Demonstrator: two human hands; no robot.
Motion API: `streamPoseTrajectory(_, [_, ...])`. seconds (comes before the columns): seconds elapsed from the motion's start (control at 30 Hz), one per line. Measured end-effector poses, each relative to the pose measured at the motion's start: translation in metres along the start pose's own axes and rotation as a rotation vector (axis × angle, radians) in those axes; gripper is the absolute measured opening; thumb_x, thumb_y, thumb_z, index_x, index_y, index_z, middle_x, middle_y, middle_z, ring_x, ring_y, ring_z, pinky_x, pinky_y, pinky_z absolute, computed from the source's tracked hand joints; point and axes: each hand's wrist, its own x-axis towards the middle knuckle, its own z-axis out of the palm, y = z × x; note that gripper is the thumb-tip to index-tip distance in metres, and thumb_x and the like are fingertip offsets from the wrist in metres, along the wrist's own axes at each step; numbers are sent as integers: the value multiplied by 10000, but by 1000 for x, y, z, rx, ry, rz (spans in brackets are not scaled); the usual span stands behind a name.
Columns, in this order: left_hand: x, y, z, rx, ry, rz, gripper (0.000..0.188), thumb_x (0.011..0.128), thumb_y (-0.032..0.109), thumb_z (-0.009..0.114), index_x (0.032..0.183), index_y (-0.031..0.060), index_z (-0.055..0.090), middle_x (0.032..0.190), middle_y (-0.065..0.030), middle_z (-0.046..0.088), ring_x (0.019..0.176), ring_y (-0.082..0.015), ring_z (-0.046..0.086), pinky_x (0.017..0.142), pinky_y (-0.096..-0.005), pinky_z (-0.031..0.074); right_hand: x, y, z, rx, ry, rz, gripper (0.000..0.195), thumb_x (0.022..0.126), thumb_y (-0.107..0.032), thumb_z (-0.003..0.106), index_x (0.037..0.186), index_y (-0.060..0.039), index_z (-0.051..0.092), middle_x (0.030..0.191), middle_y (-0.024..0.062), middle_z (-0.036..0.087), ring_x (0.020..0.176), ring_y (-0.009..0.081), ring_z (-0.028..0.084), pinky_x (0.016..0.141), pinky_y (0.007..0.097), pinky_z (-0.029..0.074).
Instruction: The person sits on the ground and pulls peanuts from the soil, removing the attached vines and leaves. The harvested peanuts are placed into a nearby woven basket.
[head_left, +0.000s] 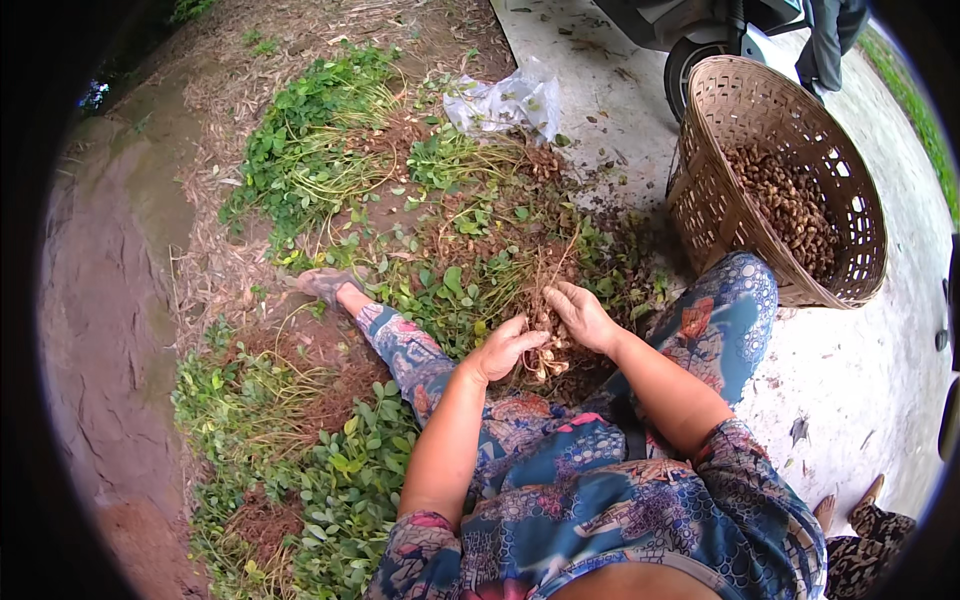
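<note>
Between my knees, my left hand (502, 349) and my right hand (581, 316) are closed around a clump of peanut pods (551, 352) still attached to their roots. My right fingers pinch the roots near the top of the clump, while my left fingers and thumb press at its side. Pale pods hang below my hands. The stems of the pulled plant (502, 289) stretch away to the upper left, over loose leaves. A tall woven bamboo basket (705, 172), tilted in view, stands beyond my right knee, with many harvested peanuts (787, 206) inside.
Uprooted peanut plants lie in heaps at the far left (315, 150) and near left (330, 480). A clear plastic bag (510, 97) rests by the concrete (825, 375). Behind the basket is a scooter's wheel (686, 71). Another person's feet (866, 495) show at lower right.
</note>
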Motion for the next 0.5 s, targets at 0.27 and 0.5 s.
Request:
streamPoseTrajectory(0.27, [8,10,4,107,214,130,353,939,144,553,1247,-17,491,1163,-71,586,1037,-140,554,900,-292,461,6,-1,-19,350,50,148,146,915,-227,494,935,-91,544,729,-7,555,553,84,479,455,201,372])
streamPoseTrajectory(0.5, [8,-8,5,-7,103,86,336,922,102,555,1234,-16,508,1076,-88,625,959,-179,612,851,-323,507,2,-1,-13,-51,-94,10,256,917,-321,616,869,-73,573,675,-28,538,544,36,442,461,201,381])
